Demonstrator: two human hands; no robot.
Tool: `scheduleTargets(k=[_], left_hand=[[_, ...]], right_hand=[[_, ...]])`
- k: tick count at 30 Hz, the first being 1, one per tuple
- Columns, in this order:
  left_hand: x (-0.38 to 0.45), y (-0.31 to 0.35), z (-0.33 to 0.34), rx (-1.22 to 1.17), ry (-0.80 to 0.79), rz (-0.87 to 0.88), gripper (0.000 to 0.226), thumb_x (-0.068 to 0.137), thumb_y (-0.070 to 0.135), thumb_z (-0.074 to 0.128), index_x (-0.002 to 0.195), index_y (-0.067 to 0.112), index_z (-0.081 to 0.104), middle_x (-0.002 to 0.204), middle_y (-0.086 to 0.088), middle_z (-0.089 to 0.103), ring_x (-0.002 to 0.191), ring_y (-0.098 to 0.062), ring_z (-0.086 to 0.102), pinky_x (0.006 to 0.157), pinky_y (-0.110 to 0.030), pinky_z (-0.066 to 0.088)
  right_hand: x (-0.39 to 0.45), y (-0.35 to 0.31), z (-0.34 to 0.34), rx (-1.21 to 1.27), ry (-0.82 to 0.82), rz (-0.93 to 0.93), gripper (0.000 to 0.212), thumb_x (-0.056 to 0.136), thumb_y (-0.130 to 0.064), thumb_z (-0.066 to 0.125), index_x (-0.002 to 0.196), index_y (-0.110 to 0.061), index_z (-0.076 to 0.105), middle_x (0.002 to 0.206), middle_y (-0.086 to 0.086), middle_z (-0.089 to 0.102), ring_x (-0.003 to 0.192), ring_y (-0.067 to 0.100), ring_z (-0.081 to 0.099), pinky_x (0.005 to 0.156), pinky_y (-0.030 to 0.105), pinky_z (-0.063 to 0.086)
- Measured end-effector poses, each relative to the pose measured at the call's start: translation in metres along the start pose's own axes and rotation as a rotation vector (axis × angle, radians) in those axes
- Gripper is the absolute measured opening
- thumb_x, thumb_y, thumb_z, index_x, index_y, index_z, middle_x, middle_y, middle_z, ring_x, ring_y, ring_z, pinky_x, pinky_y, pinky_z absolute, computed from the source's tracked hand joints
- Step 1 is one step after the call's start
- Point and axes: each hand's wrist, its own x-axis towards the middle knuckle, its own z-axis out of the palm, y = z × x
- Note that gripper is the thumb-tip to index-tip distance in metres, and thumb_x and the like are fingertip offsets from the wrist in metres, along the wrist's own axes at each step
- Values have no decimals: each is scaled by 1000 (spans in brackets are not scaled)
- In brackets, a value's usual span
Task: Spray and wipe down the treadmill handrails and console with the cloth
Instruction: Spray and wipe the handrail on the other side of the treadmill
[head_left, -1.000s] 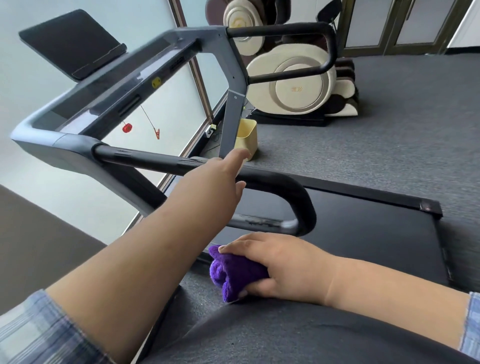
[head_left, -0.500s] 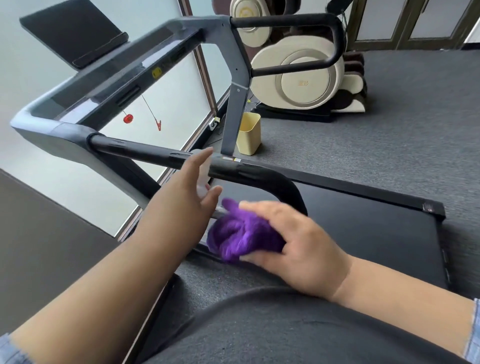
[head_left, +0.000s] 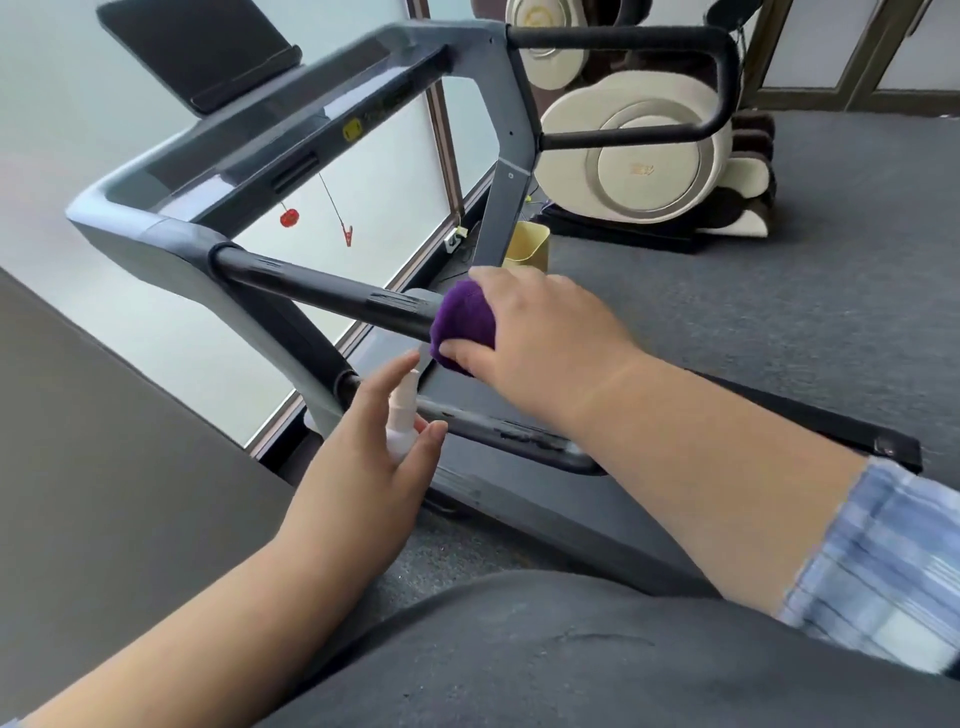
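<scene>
The purple cloth (head_left: 464, 326) is bunched in the right hand (head_left: 540, 338), whose fingers are curled over it, and it is pressed against the near handrail (head_left: 332, 293) just where the black bar begins its bend. The small white spray bottle (head_left: 401, 421) is held in the left hand (head_left: 363, 467) below the rail, pinched between thumb and fingers, with the forefinger raised near the nozzle. The cloth is judged to be soft, light and easily squashed, so it is best gathered into a wad and wrapped part-way around the bar, letting it mould to the round section. The bottle is judged light and smooth, perhaps slippery if wet, and is best taken around its body. The rail looks stiff and fixed, so firm pressure can be borne. The console (head_left: 291, 135) and the far handrail (head_left: 623, 39) stand well apart from both hands.
</scene>
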Motion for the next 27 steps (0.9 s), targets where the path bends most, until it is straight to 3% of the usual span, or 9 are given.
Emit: scheduleTargets(k=[5, 10, 14, 18, 19, 21, 23, 27], left_hand=[[-7, -4, -1, -15, -24, 6, 52, 92, 41, 59, 126, 67, 29, 100, 31, 57, 76, 0, 59, 66, -30, 48], [-12, -7, -1, 0, -59, 11, 52, 91, 45, 57, 124, 72, 27, 100, 33, 57, 76, 0, 59, 66, -24, 44], [-15, -21, -6, 12, -57, -19, 52, 91, 43, 58, 125, 69, 29, 100, 30, 58, 72, -1, 59, 63, -22, 42], [-18, -34, -8, 36, -85, -53, 54, 90, 44, 58, 120, 74, 26, 97, 31, 59, 69, 1, 59, 62, -22, 42], [-18, -33, -9, 31, -90, -49, 54, 89, 44, 58, 120, 74, 26, 98, 30, 59, 69, 0, 60, 62, -23, 42], [-16, -29, -11, 18, -91, -18, 55, 89, 42, 59, 120, 74, 27, 99, 28, 59, 72, -1, 60, 63, -24, 43], [-11, -21, -11, 14, -88, 38, 56, 88, 41, 60, 118, 75, 26, 100, 27, 60, 78, -1, 61, 66, -22, 44], [0, 3, -1, 19, -119, 166, 60, 88, 39, 59, 114, 79, 22, 102, 31, 58, 87, 4, 59, 71, -14, 41]], right_hand=[[22, -21, 6, -163, -72, -52, 57, 87, -67, 54, 123, -23, 49, 115, 6, 57, 110, 32, 56, 82, 47, 53], [-8, 16, -7, 16, -77, 9, 48, 90, -59, 57, 131, -37, 48, 124, -1, 57, 112, 28, 58, 89, 40, 49], [-67, 61, 5, 330, 92, 161, 55, 88, -54, 63, 138, -38, 49, 134, -13, 54, 124, 11, 50, 96, 26, 37], [-96, 73, 45, 420, 241, 172, 70, 90, -57, 59, 146, -19, 41, 143, 3, 48, 132, 16, 44, 111, 17, 27], [-93, 69, 49, 380, 285, 159, 71, 89, -57, 57, 146, -17, 41, 142, 7, 48, 132, 19, 43, 113, 21, 27], [-79, 55, 49, 215, 368, 92, 74, 87, -61, 57, 143, -15, 44, 141, 10, 51, 131, 26, 45, 117, 44, 30], [-58, 37, 38, 12, 339, 11, 78, 81, -70, 58, 140, -18, 49, 138, 8, 55, 130, 30, 48, 115, 60, 27], [-16, -1, 21, -310, 87, -84, 74, 82, -66, 61, 140, -22, 48, 136, 7, 55, 121, 31, 53, 108, 52, 34]])
